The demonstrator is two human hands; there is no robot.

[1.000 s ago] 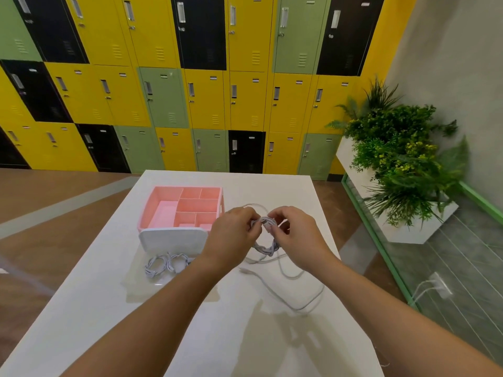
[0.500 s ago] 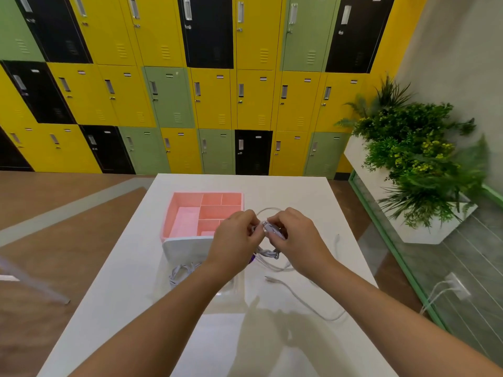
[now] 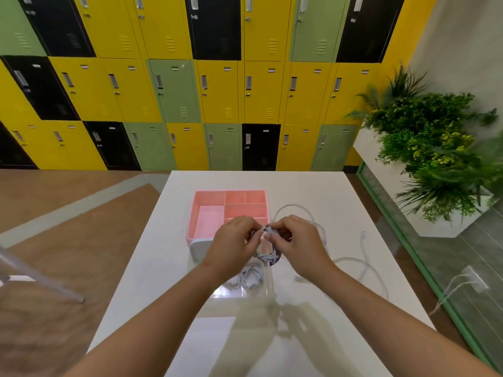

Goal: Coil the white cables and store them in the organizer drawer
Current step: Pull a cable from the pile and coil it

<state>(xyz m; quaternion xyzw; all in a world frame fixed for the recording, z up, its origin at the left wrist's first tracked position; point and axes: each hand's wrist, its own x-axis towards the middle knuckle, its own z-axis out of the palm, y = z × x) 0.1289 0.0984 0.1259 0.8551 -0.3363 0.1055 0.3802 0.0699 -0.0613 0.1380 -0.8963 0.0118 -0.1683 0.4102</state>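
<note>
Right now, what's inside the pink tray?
The tray compartments in view hold nothing. The left hand covers its near right corner, so that part cannot be seen.

Two hands [image 3: 234, 242] [image 3: 298, 242], three coiled cables [image 3: 268, 257] [image 3: 236, 280] [image 3: 254, 277], one pink organizer [image 3: 209, 221], one white table [image 3: 313, 191].

You're in some office or gym locker area: colourful lockers [image 3: 174, 91] across the top, planter [image 3: 424, 148] right.

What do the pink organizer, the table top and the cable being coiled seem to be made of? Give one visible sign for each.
Pink organizer: probably moulded plastic, matt; even colour, thin straight dividers.
Table top: glossy white, maybe laminate or glass; clear reflections on it.
Cable: flexible, seemingly plastic-sheathed; it bends into tight loops.
</note>
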